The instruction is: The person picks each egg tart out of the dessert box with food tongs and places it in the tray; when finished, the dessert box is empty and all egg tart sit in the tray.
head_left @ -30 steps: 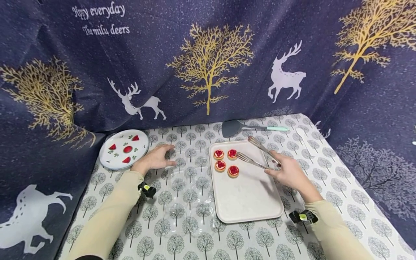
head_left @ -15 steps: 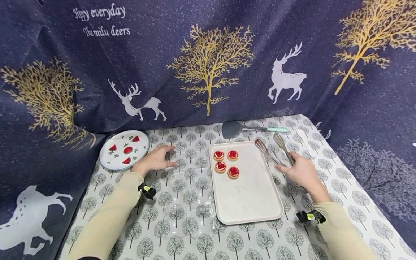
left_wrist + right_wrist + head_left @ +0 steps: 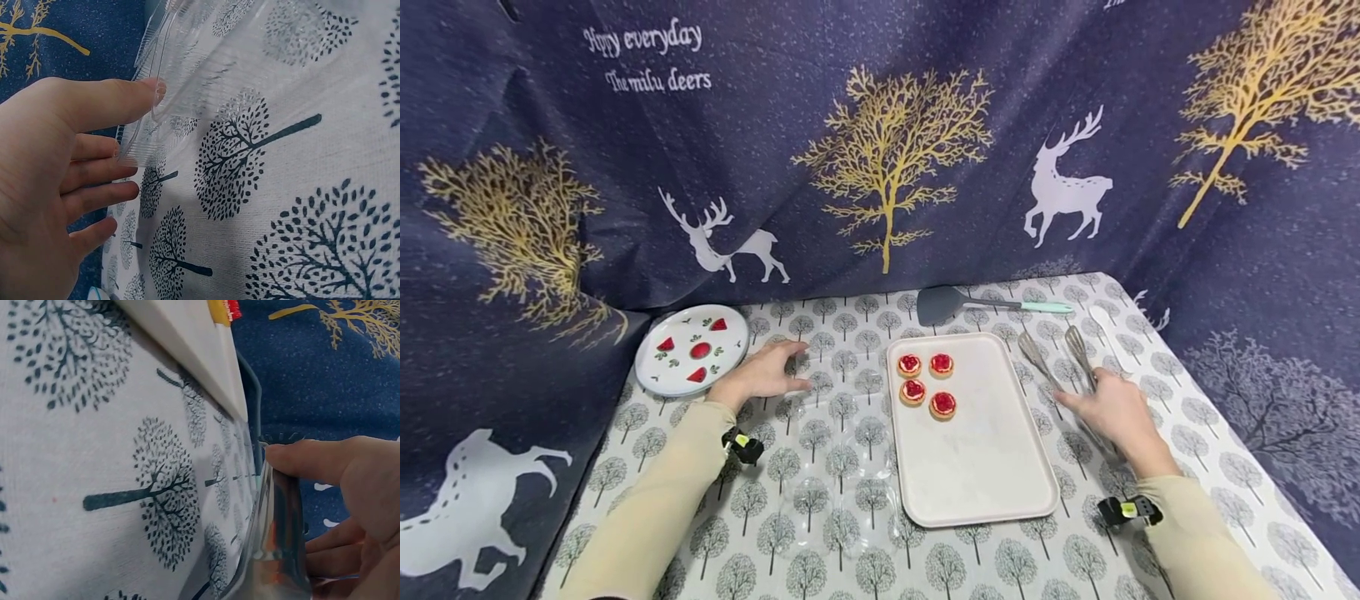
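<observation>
In the head view my left hand (image 3: 766,372) is at the far edge of a transparent plastic food box (image 3: 841,479) on the table. The left wrist view shows its thumb and fingers pinching the ribbed rim of that clear box (image 3: 147,128). Right of the tray, my right hand (image 3: 1118,410) holds metal tongs (image 3: 1079,353), whose two arms are spread with nothing between their tips. In the right wrist view the thumb presses on one arm of the tongs (image 3: 284,544). Several small tarts (image 3: 943,405) with red topping sit on the tray's far left part.
A white rectangular tray (image 3: 977,475) lies between the box and the tongs. Behind it is a grey spatula (image 3: 940,306) with a mint handle, and a white spoon (image 3: 1108,332) lies far right. A round plate (image 3: 681,327) with watermelon decoration stands back left.
My right hand has carried the tongs from above the tray rightward, past its right edge and lower. The left hand keeps its place at the box. The tarts have not moved.
</observation>
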Demonstrator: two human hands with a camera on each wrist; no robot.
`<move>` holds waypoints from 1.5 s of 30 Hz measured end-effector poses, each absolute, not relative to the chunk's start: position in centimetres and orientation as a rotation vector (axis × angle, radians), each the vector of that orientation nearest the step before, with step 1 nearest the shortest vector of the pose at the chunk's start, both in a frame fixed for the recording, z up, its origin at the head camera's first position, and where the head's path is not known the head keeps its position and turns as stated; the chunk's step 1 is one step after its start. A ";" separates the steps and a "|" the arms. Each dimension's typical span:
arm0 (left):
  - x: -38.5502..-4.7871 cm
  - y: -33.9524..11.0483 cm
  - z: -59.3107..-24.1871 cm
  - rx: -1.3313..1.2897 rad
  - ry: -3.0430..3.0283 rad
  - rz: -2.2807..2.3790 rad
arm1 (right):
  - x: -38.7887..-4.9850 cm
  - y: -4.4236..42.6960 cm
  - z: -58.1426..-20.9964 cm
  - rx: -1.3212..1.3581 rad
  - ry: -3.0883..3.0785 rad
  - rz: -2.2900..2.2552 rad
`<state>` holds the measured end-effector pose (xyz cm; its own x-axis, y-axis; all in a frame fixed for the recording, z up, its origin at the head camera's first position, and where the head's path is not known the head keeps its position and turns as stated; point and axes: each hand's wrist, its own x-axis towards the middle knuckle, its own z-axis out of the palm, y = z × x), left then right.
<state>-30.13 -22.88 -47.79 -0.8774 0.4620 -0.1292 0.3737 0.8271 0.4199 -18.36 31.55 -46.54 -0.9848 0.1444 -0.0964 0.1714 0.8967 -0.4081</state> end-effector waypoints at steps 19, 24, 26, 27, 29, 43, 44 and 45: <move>-30.3 -22.8 -47.8 0.635 2.787 0.560 | -18.4 32.0 -47.7 0.259 2.975 -0.478; -30.2 -22.7 -47.8 0.635 2.788 0.567 | -18.5 32.0 -47.9 0.258 3.001 -0.475; -30.2 -22.7 -47.8 0.634 2.788 0.571 | -18.5 32.0 -48.0 0.249 3.020 -0.481; -30.3 -22.7 -47.7 0.634 2.788 0.573 | -18.5 32.0 -48.1 0.240 3.034 -0.487; -30.3 -22.7 -47.6 0.633 2.788 0.573 | -18.6 31.9 -48.4 0.223 3.062 -0.503; -30.0 -22.8 -47.8 0.628 2.786 0.545 | -18.1 31.3 -49.5 0.194 3.089 -0.552; -29.9 -22.7 -47.8 0.627 2.787 0.544 | -18.1 31.3 -49.5 0.193 3.086 -0.554; -29.9 -22.7 -47.8 0.634 2.788 0.540 | -18.0 31.3 -49.5 0.190 3.085 -0.556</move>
<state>-29.87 -22.73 -47.81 -0.8795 0.4546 -0.1404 0.3694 0.8383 0.4010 -18.04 31.29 -49.54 -0.9926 0.1190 -0.0223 0.1193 0.9299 -0.3479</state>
